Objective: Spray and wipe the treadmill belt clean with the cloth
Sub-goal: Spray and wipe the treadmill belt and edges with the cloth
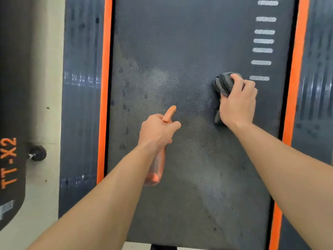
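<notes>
Dark textured treadmill belt fills the view, edged by orange strips and marked with 7 white dashes at its right. Over its middle the left hand has its fingers wrapped round an orange spray bottle, nozzle pointing away. Further right, the right hand presses a bunched grey cloth onto the belt, fingers curled over it.

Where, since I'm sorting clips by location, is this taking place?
Probably a gym or home workout room: a dark textured treadmill belt between orange side strips, white dash markings, a black machine lettered TT-X2.
</notes>
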The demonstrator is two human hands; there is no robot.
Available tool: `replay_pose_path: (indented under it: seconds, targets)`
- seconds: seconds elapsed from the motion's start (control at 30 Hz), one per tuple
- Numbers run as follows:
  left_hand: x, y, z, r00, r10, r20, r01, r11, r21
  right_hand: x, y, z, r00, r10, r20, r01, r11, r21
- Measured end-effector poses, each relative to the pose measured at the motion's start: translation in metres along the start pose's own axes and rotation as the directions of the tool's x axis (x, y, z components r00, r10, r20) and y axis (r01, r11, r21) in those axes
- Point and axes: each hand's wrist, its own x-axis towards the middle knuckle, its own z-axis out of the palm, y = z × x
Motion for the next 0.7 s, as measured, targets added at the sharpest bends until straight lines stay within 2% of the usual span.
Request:
replay_pose_path:
  seconds: [0.17,0.23,0.27,0.3,0.37,0.4,0.43,0.47,0.5,0.53,0.6,0.63,0.67,0.7]
  targets:
    - [0.006,-0.016,-0.028,1.0,0.0,-0.031,-0.005,0.989,-0.147,-0.003,-0.048,0.023,1.0,0.008,0.028,-0.007,1.0,-0.031]
    - [0.011,-0.022,-0.038,0.999,-0.013,-0.05,0.002,0.977,-0.215,-0.046,-0.06,0.037,0.985,-0.168,0.043,0.169,0.986,-0.01]
    - [0.013,-0.025,-0.041,0.998,-0.018,-0.059,0.004,0.971,-0.238,-0.076,-0.061,0.043,0.943,-0.324,0.075,0.325,0.946,-0.004]
    - [0.015,-0.027,-0.044,0.998,-0.018,-0.064,0.002,0.971,-0.238,-0.105,-0.058,0.047,0.854,-0.504,0.132,0.507,0.862,0.005]
    - [0.017,-0.028,-0.044,0.999,0.0,-0.046,-0.008,0.982,-0.187,-0.134,-0.041,0.048,0.592,-0.767,0.246,0.782,0.621,0.054]
    - [0.018,-0.028,-0.043,0.999,0.007,-0.032,-0.013,0.985,-0.171,-0.125,-0.032,0.045,0.513,-0.817,0.264,0.83,0.55,0.09]
    - [0.019,-0.027,-0.042,1.0,0.014,-0.021,-0.017,0.986,-0.168,-0.106,-0.023,0.043,0.504,-0.825,0.256,0.837,0.54,0.092]
    - [0.02,-0.026,-0.04,1.0,0.02,-0.007,-0.021,0.986,-0.167,-0.084,-0.016,0.041,0.557,-0.797,0.235,0.81,0.584,0.061]
    - [0.021,-0.025,-0.039,1.0,0.025,0.007,-0.023,0.986,-0.165,-0.06,-0.008,0.039,0.648,-0.733,0.208,0.748,0.664,0.012]
    - [0.021,-0.024,-0.038,0.999,0.029,0.013,-0.027,0.986,-0.164,-0.037,-0.001,0.037,0.757,-0.63,0.175,0.644,0.764,-0.038]
    - [0.025,-0.022,-0.039,0.999,0.043,0.012,-0.04,0.982,-0.182,0.0,-0.004,0.034,0.947,-0.316,0.059,0.321,0.942,-0.101]
    - [0.026,-0.021,-0.04,0.999,0.049,0.007,-0.047,0.979,-0.201,0.011,-0.016,0.036,0.991,-0.135,-0.022,0.13,0.982,-0.135]
    - [0.028,-0.021,-0.041,0.999,0.052,0.001,-0.05,0.974,-0.22,0.014,-0.035,0.042,0.996,0.016,-0.086,-0.03,0.986,-0.166]
    - [0.029,-0.021,-0.043,0.999,0.048,-0.008,-0.048,0.97,-0.238,0.009,-0.055,0.047,0.99,0.073,-0.121,-0.093,0.981,-0.173]
